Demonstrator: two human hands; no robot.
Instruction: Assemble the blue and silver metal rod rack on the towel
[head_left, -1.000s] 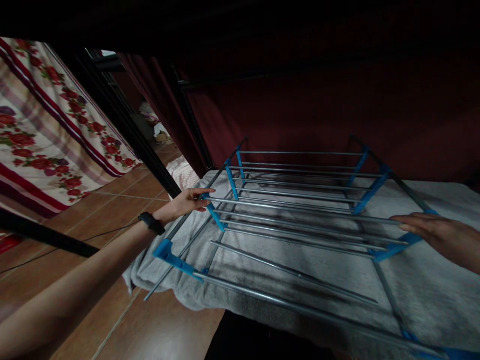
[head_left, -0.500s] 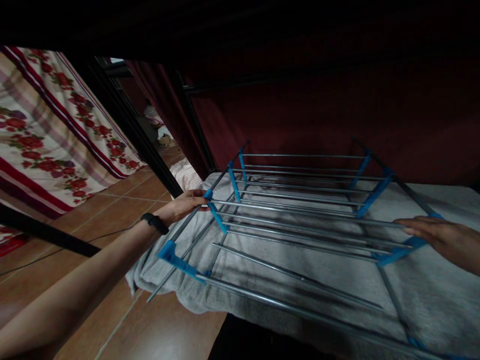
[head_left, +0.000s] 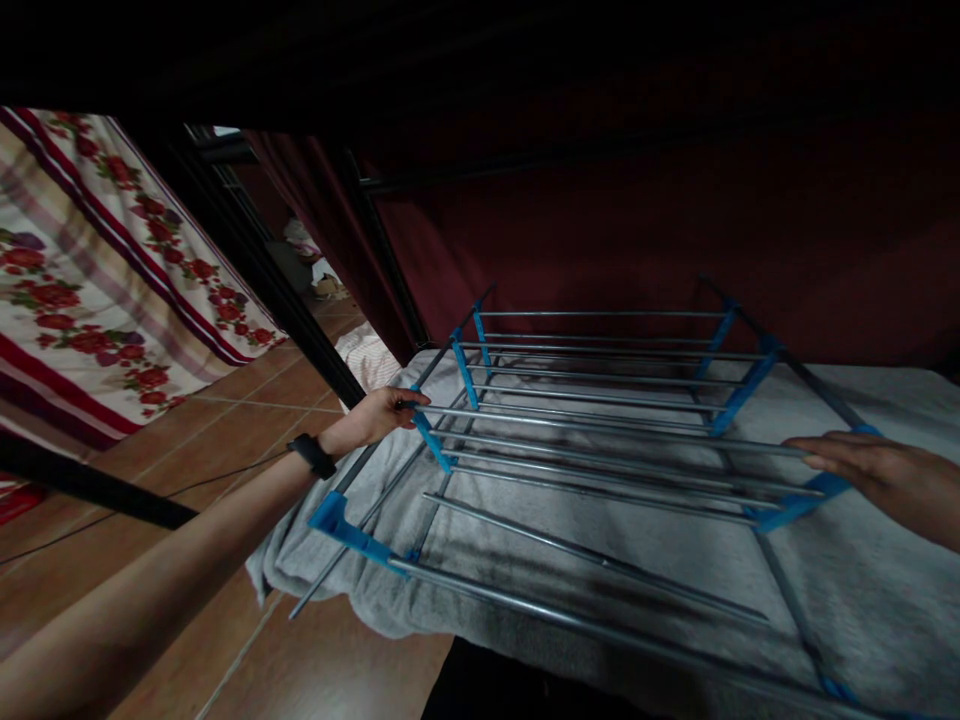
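A shoe rack of grey metal tubes point(head_left: 592, 421) with blue plastic brackets lies on its side on a grey blanket point(head_left: 585, 515). My left hand point(head_left: 394, 412), with a dark band on its wrist, pinches the rack at a left bracket, where a long tube meets it. At the other end of the same tube, my right hand point(head_left: 874, 472) is closed over the right bracket point(head_left: 806, 505), its fingers partly out of sight. One loose tube point(head_left: 592, 556) rests on the blanket inside the nearer section. Closest to me, another tube point(head_left: 547, 610) runs from a blue corner bracket point(head_left: 356, 535).
Black bed-frame posts point(head_left: 300, 330) stand at the left, and a dark beam crosses overhead. A maroon curtain point(head_left: 600, 230) hangs behind the rack. Beyond the posts are a flowered cloth point(head_left: 97, 270), a tiled floor point(head_left: 300, 670) and a thin cable point(head_left: 225, 472).
My left fingers have shifted slightly on the left bracket, toward the tube's end. My right hand stays nearly in place. The view has tilted a little.
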